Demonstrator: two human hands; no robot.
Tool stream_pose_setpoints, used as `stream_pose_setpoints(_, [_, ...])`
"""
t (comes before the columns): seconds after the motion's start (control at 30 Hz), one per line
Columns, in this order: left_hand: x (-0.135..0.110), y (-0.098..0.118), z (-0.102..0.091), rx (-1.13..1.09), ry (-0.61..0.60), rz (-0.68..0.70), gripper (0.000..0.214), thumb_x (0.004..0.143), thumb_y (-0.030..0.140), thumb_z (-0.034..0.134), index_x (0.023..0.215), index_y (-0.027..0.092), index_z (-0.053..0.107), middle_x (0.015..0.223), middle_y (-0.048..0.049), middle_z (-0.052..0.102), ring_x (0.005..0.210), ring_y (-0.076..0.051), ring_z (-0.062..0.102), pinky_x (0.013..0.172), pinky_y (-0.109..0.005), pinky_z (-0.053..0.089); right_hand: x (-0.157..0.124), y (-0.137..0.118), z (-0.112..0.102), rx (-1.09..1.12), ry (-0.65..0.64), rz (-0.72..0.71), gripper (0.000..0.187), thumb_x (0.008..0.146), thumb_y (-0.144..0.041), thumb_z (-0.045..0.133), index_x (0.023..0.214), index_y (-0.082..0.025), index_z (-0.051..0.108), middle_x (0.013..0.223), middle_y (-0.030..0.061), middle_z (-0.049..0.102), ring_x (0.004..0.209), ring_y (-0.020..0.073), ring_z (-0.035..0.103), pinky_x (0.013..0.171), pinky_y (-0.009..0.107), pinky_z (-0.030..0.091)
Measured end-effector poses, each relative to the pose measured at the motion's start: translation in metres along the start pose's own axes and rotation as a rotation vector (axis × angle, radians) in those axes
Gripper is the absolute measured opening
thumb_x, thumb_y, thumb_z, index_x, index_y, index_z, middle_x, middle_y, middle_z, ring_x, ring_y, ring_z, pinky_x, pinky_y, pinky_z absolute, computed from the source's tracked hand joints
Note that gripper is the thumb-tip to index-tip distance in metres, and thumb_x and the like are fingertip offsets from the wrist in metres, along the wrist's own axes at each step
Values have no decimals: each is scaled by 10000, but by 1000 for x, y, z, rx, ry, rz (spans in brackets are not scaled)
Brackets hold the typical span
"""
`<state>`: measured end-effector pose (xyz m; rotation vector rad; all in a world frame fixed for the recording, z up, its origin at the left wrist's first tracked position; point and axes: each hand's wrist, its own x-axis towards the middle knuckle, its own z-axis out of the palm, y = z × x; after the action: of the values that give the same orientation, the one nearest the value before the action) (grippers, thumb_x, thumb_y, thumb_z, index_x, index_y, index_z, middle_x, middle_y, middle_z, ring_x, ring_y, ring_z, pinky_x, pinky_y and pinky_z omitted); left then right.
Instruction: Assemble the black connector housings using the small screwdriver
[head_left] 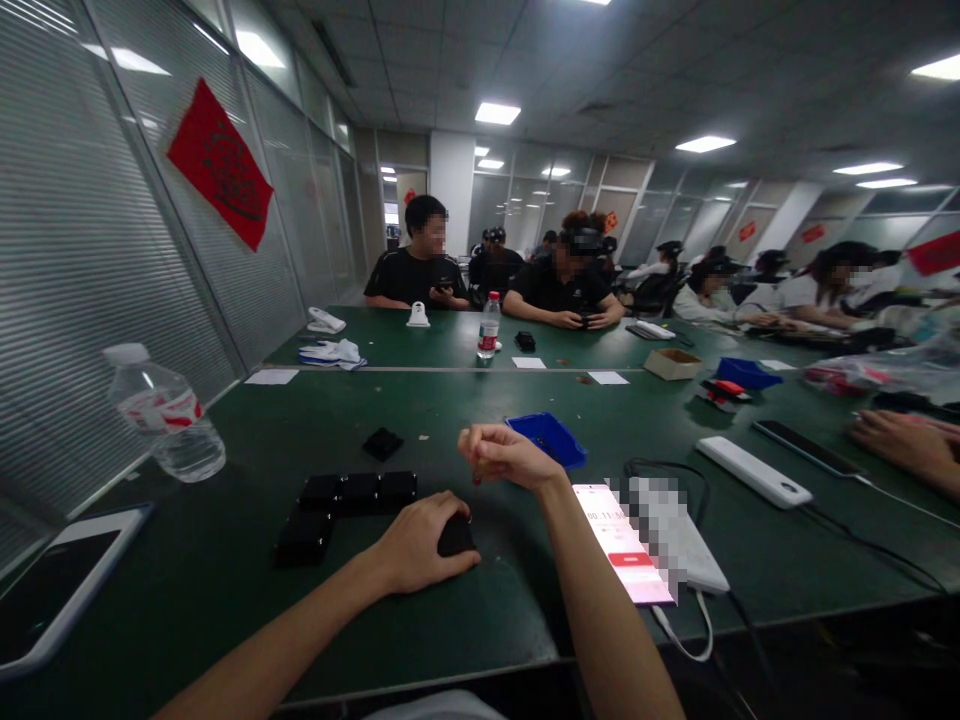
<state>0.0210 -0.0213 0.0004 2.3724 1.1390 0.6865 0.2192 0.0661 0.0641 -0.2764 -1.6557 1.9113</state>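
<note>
My left hand (420, 543) rests on the green table, its fingers and thumb wrapped round a small black box-like piece (455, 537). Several similar black boxes (358, 489) stand in a group just left of it, with a separate flat black piece (383, 443) farther back. Above and to the right of the held piece, my right hand (514, 455) is raised with bent wrist and closed fingers. A tiny reddish tip shows below those fingers, too small to name. Directly behind the right hand sits a blue tray (568, 441), partly hidden by it.
A lit phone (626, 545) and a cabled white device (686, 540) lie right of my right forearm. At the left are a water bottle (169, 420) and another phone (64, 590). A white power bank (752, 471) lies farther right. Two people sit across the table.
</note>
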Motion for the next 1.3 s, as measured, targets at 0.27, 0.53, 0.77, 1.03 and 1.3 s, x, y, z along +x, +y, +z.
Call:
stream_pose_setpoints(0.27, [0,-2,1,-1,8,7,352,807,373,776,1070,206,613,1091,-62,697,1014,-269,682,922,-386,528,1,4,-5,2,27,-1,369,808,-427,833,949,-134,660,762,-18,596,469,19,381,414,152,209])
stream_pose_setpoints(0.53, [0,-1,0,0,4,6,348,811,384,771,1068,210,612,1099,-67,694,1013,-273,680,923,-394,526,1,-1,-1,32,-3,72,389,883,-474,745,1031,-192,521,805,12,711,390,16,333,399,161,199])
stream_pose_setpoints(0.77, [1,-1,0,4,7,5,354,806,392,774,1066,205,620,1098,-70,698,1000,-276,687,922,-395,533,2,-1,3,17,0,94,436,886,-572,698,973,-210,470,692,-18,631,442,59,353,412,166,191])
stream_pose_setpoints(1.03, [0,0,-1,11,2,-1,356,810,396,766,1078,207,628,1097,-70,700,1000,-273,689,921,-390,539,0,2,-3,-24,-16,33,456,828,-526,787,807,-182,487,693,-15,573,514,65,410,415,152,206])
stream_pose_setpoints(1.3, [0,0,-1,12,2,-6,353,807,383,769,1081,217,620,1097,-57,701,1002,-268,692,934,-388,537,-1,6,-11,-45,-67,-47,315,812,-393,833,830,-120,677,800,-2,566,534,38,462,415,145,297])
